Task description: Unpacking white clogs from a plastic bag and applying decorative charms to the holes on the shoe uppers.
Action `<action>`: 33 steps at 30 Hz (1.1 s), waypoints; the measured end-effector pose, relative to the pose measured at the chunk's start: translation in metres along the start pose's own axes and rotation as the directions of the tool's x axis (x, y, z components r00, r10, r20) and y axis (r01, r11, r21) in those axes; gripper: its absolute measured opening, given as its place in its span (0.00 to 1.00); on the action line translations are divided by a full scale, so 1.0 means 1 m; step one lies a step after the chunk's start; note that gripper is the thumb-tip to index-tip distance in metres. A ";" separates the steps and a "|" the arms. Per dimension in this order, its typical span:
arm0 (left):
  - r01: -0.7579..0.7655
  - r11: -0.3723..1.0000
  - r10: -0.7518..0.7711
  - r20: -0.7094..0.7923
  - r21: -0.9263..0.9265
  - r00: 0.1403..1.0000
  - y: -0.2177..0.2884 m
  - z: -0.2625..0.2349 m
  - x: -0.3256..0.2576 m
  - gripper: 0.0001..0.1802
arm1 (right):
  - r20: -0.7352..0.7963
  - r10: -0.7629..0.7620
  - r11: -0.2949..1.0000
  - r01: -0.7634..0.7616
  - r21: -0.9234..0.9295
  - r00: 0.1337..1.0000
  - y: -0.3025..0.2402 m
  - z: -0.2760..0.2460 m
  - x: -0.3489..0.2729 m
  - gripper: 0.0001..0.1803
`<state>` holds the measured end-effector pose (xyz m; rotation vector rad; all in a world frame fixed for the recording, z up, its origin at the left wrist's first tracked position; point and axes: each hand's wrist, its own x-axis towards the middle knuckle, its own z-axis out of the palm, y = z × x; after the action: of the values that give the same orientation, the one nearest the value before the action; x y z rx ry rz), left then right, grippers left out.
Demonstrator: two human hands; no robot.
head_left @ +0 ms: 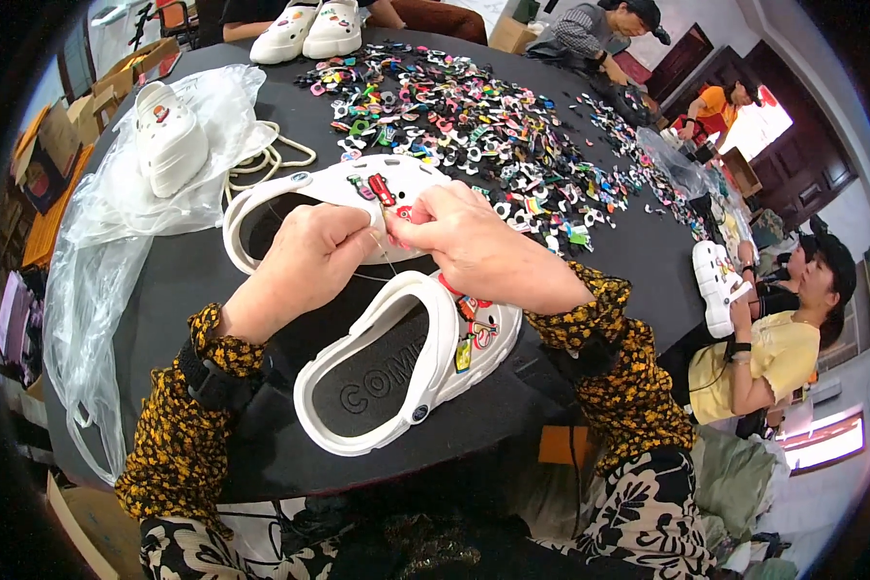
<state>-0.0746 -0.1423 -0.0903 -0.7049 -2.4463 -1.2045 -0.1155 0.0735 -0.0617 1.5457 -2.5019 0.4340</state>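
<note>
Both my hands work at the opening edge of a white clog (251, 217), its upper dotted with colourful charms, among them a red car-shaped charm (381, 188). My left hand (309, 256) is closed in a pinch at that edge; what its fingertips hold is hidden. My right hand (483, 242) bends its fingers over the clog's upper, thumb pressed to the edge beside the left fingertips. A thin clear string (385, 253) hangs between the hands. Below them a second white clog (358, 443) with charms lies sole down, heel toward me.
A large heap of colourful shoe charms (474, 126) covers the far part of the black table (213, 425). At left, another white clog (169, 145) sits on a clear plastic bag (97, 261) by a cream cord (280, 155). More clogs (304, 34) stand opposite. Several people work around the table.
</note>
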 end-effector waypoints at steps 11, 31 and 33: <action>0.183 0.974 -0.174 0.079 -0.133 0.982 -0.001 -0.004 -0.003 0.10 | -0.200 0.072 0.937 0.003 0.350 0.977 0.023 -0.001 -0.010 0.18; -0.047 0.983 -0.005 0.277 0.180 0.961 0.007 -0.029 -0.005 0.14 | -0.353 0.043 0.983 0.023 0.180 0.935 -0.085 -0.030 -0.076 0.16; -0.079 0.977 0.027 0.249 0.199 0.968 0.006 -0.027 -0.003 0.16 | -0.337 -0.017 0.989 0.064 0.130 0.941 -0.104 -0.026 -0.073 0.18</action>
<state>-0.0668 -0.1620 -0.0719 -0.8973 -2.6832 -0.8674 0.0097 0.0998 -0.0423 1.4247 -2.2142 0.8075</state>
